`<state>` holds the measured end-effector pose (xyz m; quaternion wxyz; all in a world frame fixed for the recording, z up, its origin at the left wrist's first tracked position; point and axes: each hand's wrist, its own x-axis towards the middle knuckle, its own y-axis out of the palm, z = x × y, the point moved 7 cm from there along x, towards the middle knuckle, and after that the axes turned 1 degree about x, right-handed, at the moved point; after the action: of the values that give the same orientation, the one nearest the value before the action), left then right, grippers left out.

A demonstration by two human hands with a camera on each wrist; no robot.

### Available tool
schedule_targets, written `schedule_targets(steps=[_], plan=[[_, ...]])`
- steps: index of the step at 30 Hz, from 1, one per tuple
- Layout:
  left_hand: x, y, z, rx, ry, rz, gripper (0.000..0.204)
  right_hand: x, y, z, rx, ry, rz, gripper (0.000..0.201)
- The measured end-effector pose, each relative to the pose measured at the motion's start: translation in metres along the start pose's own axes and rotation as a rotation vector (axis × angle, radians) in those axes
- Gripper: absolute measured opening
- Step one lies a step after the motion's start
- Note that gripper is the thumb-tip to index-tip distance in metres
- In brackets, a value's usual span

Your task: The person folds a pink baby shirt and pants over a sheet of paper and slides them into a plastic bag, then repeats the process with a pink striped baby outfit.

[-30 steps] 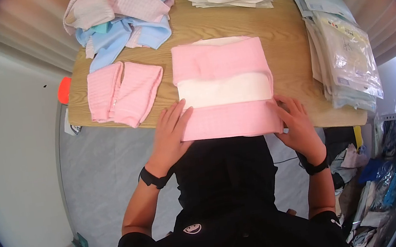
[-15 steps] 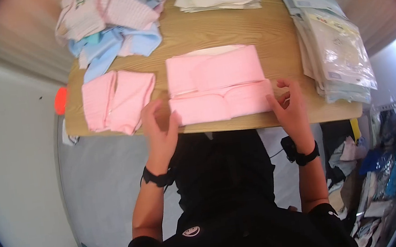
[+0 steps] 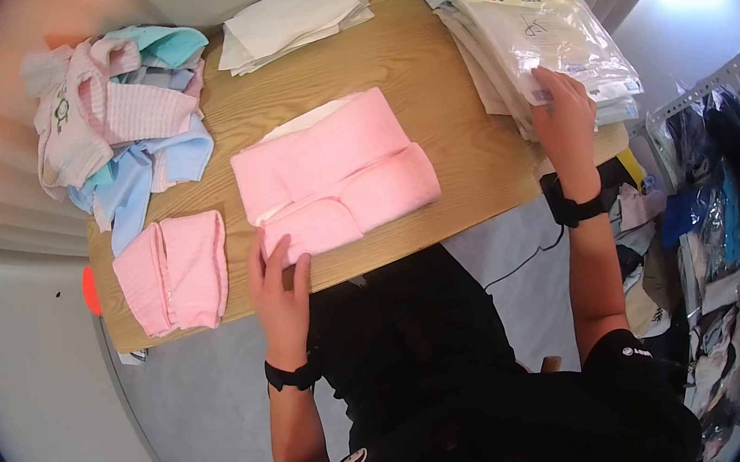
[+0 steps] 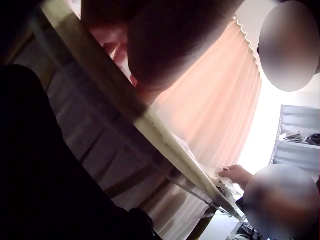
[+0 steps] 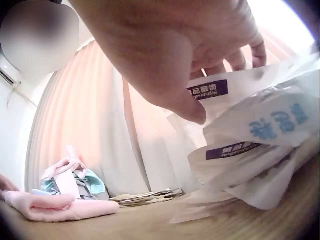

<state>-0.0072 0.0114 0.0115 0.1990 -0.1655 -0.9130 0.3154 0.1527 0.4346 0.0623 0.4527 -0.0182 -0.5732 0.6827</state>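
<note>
A pink garment (image 3: 328, 157), folded into a flat rectangle, lies on the wooden table (image 3: 423, 65). White paper (image 3: 304, 120) peeks out along its far edge. My left hand (image 3: 280, 294) rests its fingertips on the near left corner of the garment, thumb spread apart. Over on the right, my right hand (image 3: 567, 125) touches the near part of a stack of clear plastic packaging bags (image 3: 549, 30). In the right wrist view, the thumb of this right hand (image 5: 165, 55) lies at the edge of a printed bag (image 5: 275, 122), with the fingers over its top.
Pink ribbed pants (image 3: 172, 276), folded, lie left of the garment. Behind them is a heap of mixed baby clothes (image 3: 126, 114). White paper sheets (image 3: 295, 18) are stacked at the back. On the right, below the table, bagged clothes (image 3: 710, 186) hang by a rack.
The near pink flaps were folded over the white paper. My right hand has left the garment and reached right to the bags; my left stays by the garment's left side. The head view has turned right.
</note>
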Motion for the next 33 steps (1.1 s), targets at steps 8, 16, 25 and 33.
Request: schedule_targets(steps=[8,16,25,33], plan=[[0.001,-0.01,-0.026,0.106,0.119,-0.128,0.043,-0.039,-0.047,0.042,0.058,-0.097,-0.362,0.04],[-0.021,0.008,-0.046,-1.338,-0.284,0.222,0.07,-0.146,-0.037,0.185,0.625,-0.644,-0.192,0.027],[0.011,-0.094,0.036,-0.874,-0.458,-0.206,0.052,-0.037,0.049,0.215,0.774,-0.679,0.424,0.054],[-0.048,-0.136,0.092,-0.89,-0.426,-0.847,0.061,0.043,0.165,0.224,0.295,-0.667,0.9,0.087]])
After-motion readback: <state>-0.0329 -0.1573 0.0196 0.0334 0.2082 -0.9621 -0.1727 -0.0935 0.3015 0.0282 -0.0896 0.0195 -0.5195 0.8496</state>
